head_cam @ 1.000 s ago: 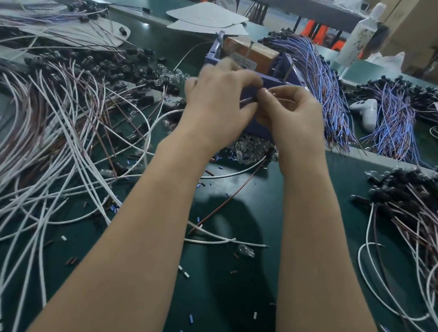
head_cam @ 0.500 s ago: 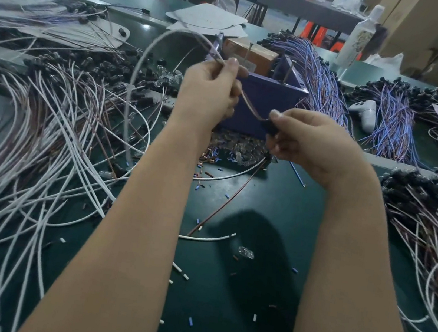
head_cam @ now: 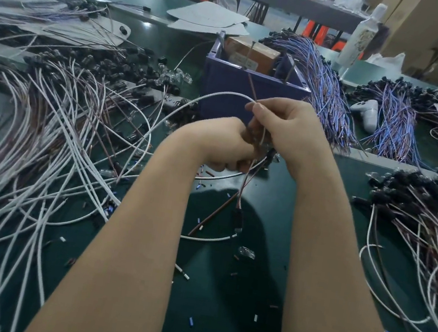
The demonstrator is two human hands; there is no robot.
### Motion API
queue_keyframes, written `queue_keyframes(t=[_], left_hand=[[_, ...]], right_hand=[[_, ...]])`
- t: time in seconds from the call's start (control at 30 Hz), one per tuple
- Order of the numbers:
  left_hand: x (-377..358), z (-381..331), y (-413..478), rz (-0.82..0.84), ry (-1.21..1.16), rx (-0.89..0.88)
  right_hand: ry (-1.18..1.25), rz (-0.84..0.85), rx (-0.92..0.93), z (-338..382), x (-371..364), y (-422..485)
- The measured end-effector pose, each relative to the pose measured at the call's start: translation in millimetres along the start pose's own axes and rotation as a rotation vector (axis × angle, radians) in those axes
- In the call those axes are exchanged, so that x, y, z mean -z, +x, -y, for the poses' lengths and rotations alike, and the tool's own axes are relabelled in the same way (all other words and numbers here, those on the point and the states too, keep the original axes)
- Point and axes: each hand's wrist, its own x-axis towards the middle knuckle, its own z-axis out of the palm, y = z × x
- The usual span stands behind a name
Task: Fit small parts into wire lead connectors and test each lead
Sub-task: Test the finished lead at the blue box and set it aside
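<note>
- Head view showed both hands raised above the middle of the dark green worktop [head_cam: 221,294], just in front of the purple plastic box [head_cam: 223,92].
- The right hand [head_cam: 285,130] pinched the white insulated wire lead [head_cam: 214,94] at the top of its arc, thumb and forefinger closed on it. A thin brown wire [head_cam: 252,87] ran up from the same pinch toward the box.
- The left hand [head_cam: 215,144] was clenched around the wires just beneath. Which strands it held could not be told.
- A small black connector [head_cam: 238,220] dangled on thin wires below the hands, clear of the worktop.
- Heaps of white and brown leads lay toward the left edge [head_cam: 47,126] and the right edge [head_cam: 432,214]. A small clear part [head_cam: 246,252] lay near the middle.
- Judged step: testing or seating one lead at the box, with fitting seemingly done on this one.
- The next move would likely call for a steady pinch while guiding the bare ends to the box's contacts, keeping the strands untangled.
</note>
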Motion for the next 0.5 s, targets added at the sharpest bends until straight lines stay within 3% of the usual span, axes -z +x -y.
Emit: queue_keyframes(t=[0.1,0.27,0.33,0.4,0.43,0.5], left_hand=[[8.2,0.0,-0.1,-0.25,-0.386,0.029],[20.4,-6.5,2.8,-0.632,-1.255,-0.087],[23.8,-0.7,3.8,-0.861,-1.222,-0.135],[26.1,6.1,4.7,-1.044,-0.945,-0.113],[26.4,7.6,4.1,-1.053,-0.816,-0.105],[23.9,7.9,3.6,-0.915,-0.546,-0.056]], right_hand=[[0.016,-0.012,-0.053,-4.0,7.7,-1.3],[0.04,0.27,-0.226,-2.6,8.9,-6.4],[0.057,0.332,-0.281,-3.3,7.8,-8.2],[0.137,0.35,-0.325,-5.7,6.9,-9.8],[0.18,0.318,-0.33,-7.8,5.9,-9.0],[0.236,0.128,-0.289,-13.9,3.1,-4.2]])
